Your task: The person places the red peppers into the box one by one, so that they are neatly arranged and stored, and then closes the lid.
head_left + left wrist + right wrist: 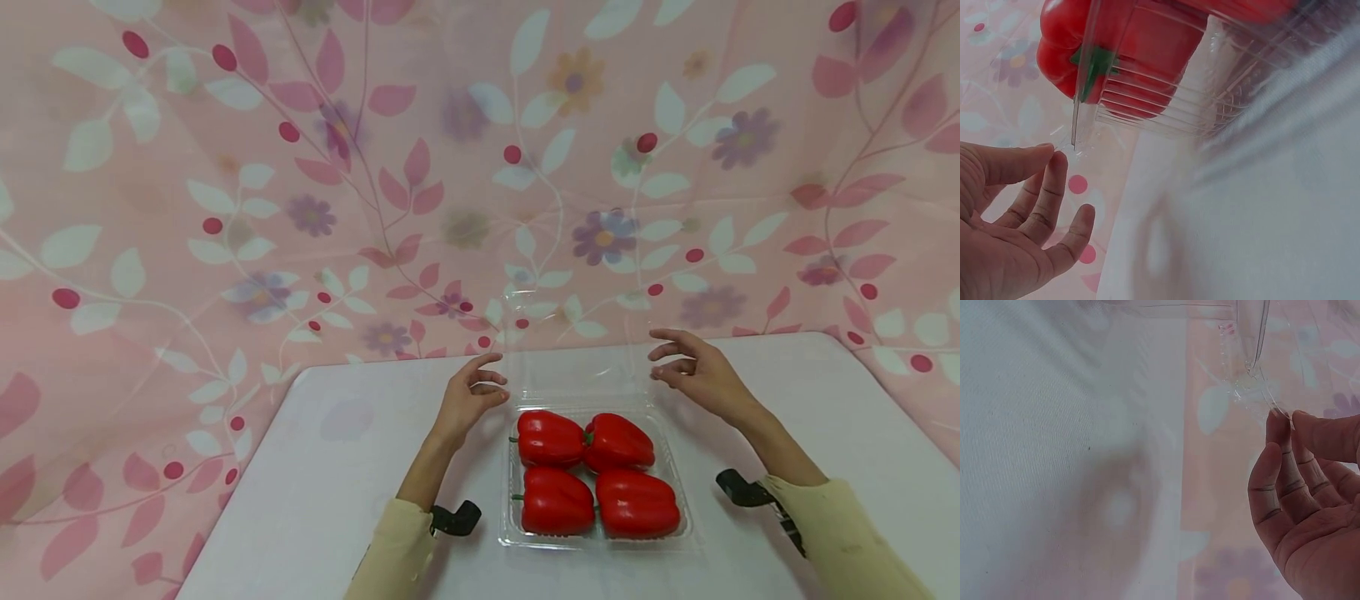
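Observation:
A clear plastic clamshell box (506, 521) lies on the table with its transparent lid (577, 379) raised at the far side. Several red bell peppers (637, 504) fill its base, two at the back and two in front. On the lid's left side, my left hand (468, 398) pinches the edge between thumb and fingertips, the other fingers loosely bent. My right hand (701, 375) pinches the lid's right edge; the right wrist view shows thin plastic (1269, 394) running between thumb and finger. One pepper with a green stem (1094, 69) shows through the box wall in the left wrist view.
A white cloth covers the table (337, 467). Behind its far edge hangs a pink curtain (450, 167) printed with flowers and leaves. Black wrist-camera mounts (456, 518) stick out from both sleeves near the box.

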{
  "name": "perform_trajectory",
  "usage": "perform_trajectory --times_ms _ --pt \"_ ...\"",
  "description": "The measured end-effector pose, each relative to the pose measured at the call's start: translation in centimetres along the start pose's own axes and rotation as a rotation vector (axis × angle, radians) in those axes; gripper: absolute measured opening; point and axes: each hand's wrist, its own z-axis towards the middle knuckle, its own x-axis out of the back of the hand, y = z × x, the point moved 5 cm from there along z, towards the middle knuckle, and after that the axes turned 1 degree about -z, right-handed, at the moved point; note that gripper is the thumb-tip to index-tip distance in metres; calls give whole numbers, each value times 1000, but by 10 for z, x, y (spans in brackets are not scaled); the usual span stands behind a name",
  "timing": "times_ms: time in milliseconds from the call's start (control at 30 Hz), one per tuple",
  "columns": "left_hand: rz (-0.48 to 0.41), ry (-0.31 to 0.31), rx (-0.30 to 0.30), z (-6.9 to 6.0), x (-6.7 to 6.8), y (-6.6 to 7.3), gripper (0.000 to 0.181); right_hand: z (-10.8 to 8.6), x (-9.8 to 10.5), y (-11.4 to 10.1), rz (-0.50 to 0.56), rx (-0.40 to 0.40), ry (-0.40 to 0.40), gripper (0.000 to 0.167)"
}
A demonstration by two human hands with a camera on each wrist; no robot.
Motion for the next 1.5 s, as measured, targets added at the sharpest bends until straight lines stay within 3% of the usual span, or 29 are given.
perform_trajectory --times_ms 167,567,700,1000,1300,1500 --pt "1 23 -46 1 4 -3 52 -1 1 -5 -38 3 25 46" --pt "-43 29 -162 1 6 5 47 -7 2 -16 -74 93 52 34" --pt "-62 26 -183 -2 5 14 48 -10 3 -19 -83 128 57 33" --pt "-41 36 -267 -20 0 52 43 -15 3 -27 -127 165 76 33" --pt "-16 43 -328 -28 -2 66 45 -21 6 -28 -220 125 123 25" --pt "-16 58 -354 -34 -2 72 37 -26 7 -31 -271 121 128 20"
